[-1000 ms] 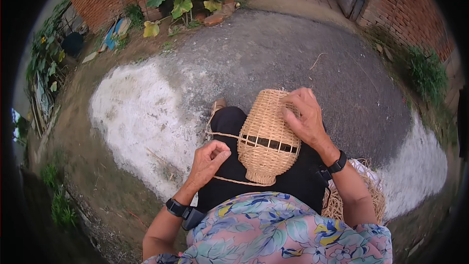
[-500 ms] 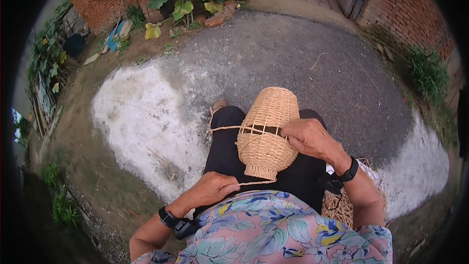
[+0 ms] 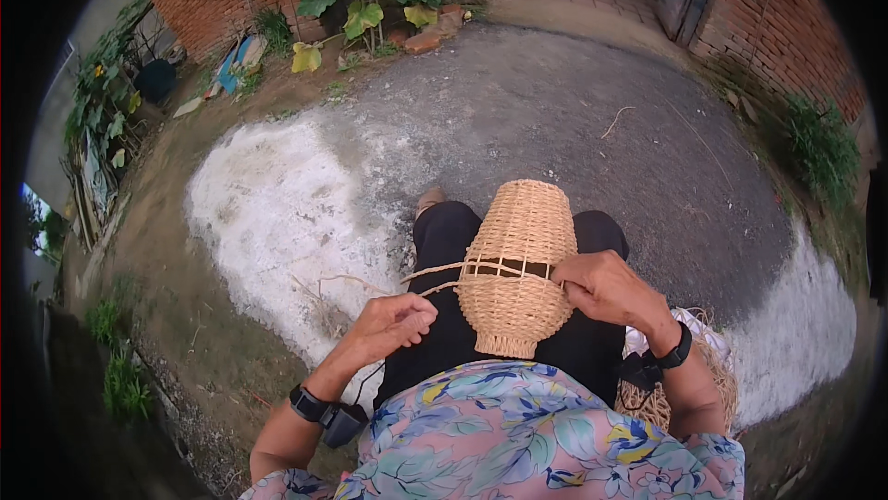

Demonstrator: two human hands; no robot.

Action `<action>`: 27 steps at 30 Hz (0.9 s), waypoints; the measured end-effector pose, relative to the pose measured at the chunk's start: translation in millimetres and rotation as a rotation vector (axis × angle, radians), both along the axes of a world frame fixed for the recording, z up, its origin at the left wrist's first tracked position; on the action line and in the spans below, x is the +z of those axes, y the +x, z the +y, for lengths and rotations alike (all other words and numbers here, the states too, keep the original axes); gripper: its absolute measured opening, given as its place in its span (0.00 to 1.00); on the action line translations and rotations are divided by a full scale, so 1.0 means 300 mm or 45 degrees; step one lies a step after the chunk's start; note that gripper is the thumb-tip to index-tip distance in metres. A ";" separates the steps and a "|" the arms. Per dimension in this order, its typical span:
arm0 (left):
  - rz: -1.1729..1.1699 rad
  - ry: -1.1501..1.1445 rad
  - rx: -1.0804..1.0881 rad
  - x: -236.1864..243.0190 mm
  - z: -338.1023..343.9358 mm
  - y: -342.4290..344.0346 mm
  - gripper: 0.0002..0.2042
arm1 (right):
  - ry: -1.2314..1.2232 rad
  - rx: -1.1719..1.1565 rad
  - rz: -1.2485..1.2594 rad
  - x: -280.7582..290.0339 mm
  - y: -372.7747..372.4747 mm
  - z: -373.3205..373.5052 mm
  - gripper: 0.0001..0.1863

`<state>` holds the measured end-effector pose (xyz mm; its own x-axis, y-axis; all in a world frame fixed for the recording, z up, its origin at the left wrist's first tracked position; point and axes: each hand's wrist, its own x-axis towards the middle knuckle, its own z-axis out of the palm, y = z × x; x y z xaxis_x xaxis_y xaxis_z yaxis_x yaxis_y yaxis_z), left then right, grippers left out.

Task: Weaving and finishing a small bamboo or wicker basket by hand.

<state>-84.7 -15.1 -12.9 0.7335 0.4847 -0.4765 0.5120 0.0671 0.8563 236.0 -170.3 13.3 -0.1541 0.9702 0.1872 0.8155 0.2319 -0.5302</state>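
Head view: steady the tan, vase-shaped woven-fibre basket [image 3: 518,310], lying over black-trousered thighs [image 3: 448,234], with right hand [image 3: 606,285] bent-fingered at its right edge, hold hidden. Draw twisted tan strand [image 3: 435,270] taut left of it with loosely curled left hand [image 3: 387,326]; cannot tell whether gripping.

The left hand [image 3: 398,324] is curled, slightly nearer the torso than the right hand [image 3: 606,289], its fingers bent.

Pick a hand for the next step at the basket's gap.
Right, probably: the right hand is at the gap in the basket; the left hand sits apart from the basket.
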 end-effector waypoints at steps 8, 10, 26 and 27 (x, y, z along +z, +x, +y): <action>-0.076 0.196 -0.229 -0.132 -0.077 0.104 0.14 | 0.113 -0.596 0.542 -0.225 0.227 0.383 0.24; -0.087 0.271 -0.265 -0.126 -0.089 0.108 0.15 | -0.039 -0.525 0.551 -0.282 0.215 0.436 0.26; -0.487 -0.532 0.515 -0.093 -0.080 0.162 0.13 | 0.329 -0.640 0.606 -0.137 0.028 0.242 0.14; -0.558 -0.778 0.665 -0.073 -0.085 0.174 0.12 | 0.328 -0.645 0.606 -0.140 0.023 0.241 0.14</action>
